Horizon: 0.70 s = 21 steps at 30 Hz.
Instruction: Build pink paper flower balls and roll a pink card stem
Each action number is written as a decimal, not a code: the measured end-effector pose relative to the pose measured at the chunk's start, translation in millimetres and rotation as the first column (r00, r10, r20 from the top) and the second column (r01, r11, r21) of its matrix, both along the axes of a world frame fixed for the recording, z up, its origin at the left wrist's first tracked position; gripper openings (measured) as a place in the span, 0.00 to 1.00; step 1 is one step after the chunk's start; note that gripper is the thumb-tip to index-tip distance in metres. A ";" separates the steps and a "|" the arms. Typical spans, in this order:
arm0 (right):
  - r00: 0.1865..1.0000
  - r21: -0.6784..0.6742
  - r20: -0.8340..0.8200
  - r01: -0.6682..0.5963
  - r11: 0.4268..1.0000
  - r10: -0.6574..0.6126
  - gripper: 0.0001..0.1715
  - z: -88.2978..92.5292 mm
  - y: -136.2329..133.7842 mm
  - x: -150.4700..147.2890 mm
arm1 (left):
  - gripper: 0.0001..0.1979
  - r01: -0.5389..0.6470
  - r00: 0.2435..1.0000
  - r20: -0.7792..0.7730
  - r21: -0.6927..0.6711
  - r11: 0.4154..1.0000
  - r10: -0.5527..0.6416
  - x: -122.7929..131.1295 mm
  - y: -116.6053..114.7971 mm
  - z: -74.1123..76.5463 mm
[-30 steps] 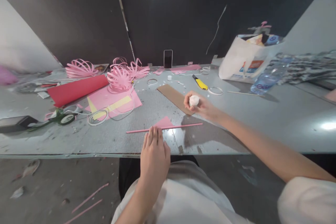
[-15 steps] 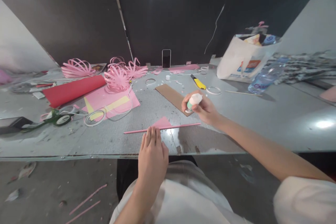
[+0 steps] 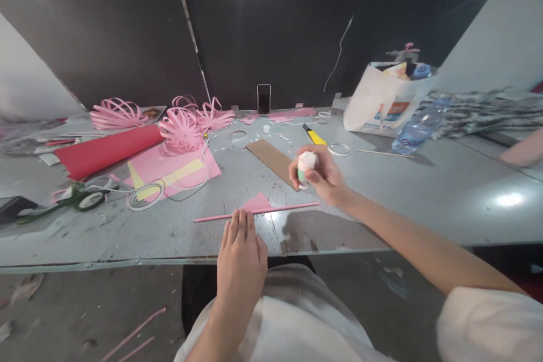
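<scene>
My left hand [image 3: 241, 260] lies flat near the table's front edge, fingertips on a thin pink stick [image 3: 288, 207] and by a small pink paper triangle [image 3: 258, 202] behind it. The fingers are stretched out, close together. Fingers of my right hand [image 3: 326, 178] wrap round a small white and green bottle [image 3: 306, 165], tilted above the near end of a brown cardboard strip [image 3: 271, 161]. A yellow and black cutter [image 3: 314, 136] and a white ring [image 3: 339, 149] lie just beyond that hand.
On the left are pink paper loops [image 3: 182, 127], a red sheet [image 3: 108, 150], pink paper [image 3: 210, 164] and green-handled scissors [image 3: 80, 197]. A phone [image 3: 263, 100] leans at the back. A white bag [image 3: 365, 102] and a plastic bottle [image 3: 413, 133] stand on the right.
The whole view has shifted slightly. The bottle in my right hand is turned a little more upright. My left hand stays on the pink stick.
</scene>
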State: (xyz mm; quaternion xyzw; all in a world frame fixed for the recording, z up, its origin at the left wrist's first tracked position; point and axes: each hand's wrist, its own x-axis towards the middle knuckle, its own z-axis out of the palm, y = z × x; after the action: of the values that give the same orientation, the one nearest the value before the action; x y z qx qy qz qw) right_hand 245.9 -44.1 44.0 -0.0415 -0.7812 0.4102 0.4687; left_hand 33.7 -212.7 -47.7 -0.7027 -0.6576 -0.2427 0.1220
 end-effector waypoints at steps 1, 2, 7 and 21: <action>1.000 -0.003 -0.012 0.005 1.000 -0.005 0.19 -1.4 0.5 -0.2 | 0.26 0.001 1.000 0.003 0.004 1.000 -0.001 0.1 0.1 -0.2; 1.000 0.005 -0.017 0.013 1.000 -0.013 0.22 -2.7 1.0 -0.3 | 0.26 0.000 1.000 0.008 0.008 1.000 0.000 0.2 0.2 -0.5; 0.998 0.123 0.019 0.052 0.991 -0.055 0.21 -5.6 4.4 0.0 | 0.26 -0.002 1.000 0.015 0.018 1.000 0.002 0.2 0.7 -2.2; 0.999 0.158 0.001 0.048 0.986 -0.049 0.18 -4.0 3.7 -2.0 | 0.26 -0.004 1.000 0.018 0.028 1.000 0.003 -0.1 0.4 -3.6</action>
State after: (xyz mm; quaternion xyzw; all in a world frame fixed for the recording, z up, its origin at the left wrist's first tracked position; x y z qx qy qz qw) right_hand 243.9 -40.4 40.0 -0.0241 -0.8111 0.3353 0.4786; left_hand 33.6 -212.3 -51.3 -0.6976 -0.6565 -0.2580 0.1261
